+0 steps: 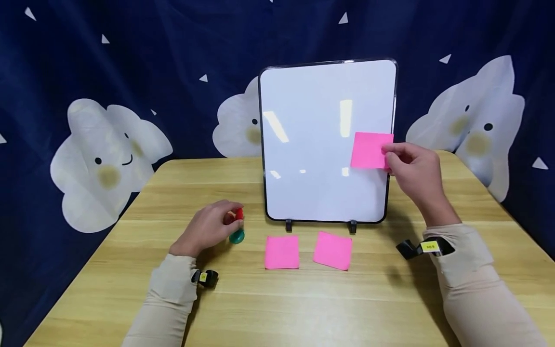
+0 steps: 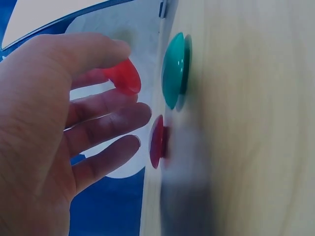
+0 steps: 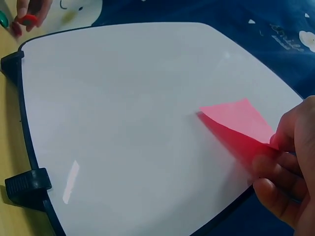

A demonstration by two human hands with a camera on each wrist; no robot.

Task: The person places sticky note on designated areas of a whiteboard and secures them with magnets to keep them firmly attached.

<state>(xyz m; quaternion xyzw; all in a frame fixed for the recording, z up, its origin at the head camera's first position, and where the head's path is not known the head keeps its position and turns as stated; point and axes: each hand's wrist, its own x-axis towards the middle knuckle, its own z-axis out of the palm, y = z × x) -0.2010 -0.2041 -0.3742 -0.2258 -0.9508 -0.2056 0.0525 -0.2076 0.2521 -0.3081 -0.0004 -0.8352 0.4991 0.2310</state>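
At the whiteboard [image 1: 321,106], head view: the right hand [image 1: 415,171] pinches the held pink sheet [image 1: 368,150] between thumb and fingers; the sheet spreads from them toward 10 o'clock, in front of the board near its 4 o'clock edge.
Red piece, head view: the left hand [image 1: 207,226] pinches the red piece [image 1: 239,214], between its 2 and 3 o'clock; the green disc [image 1: 236,236] sits just beside the fingers, between 3 and 4 o'clock.
Table, head view: on the wooden table [image 1: 316,308], 2 loose pink sheets [image 1: 282,252] lie apart, toward the board's 6 o'clock.
Thumb grip, left wrist view: thumb and finger nip the red piece at the hand's 2 o'clock, while 3 other fingers spread loosely; the dark red piece [image 2: 156,141] is just beyond their tips, between 3 and 4 o'clock.
Pink corner, right wrist view: the sheet bends outward toward 10 o'clock from the pinching fingers; I cannot tell whether it touches the board.
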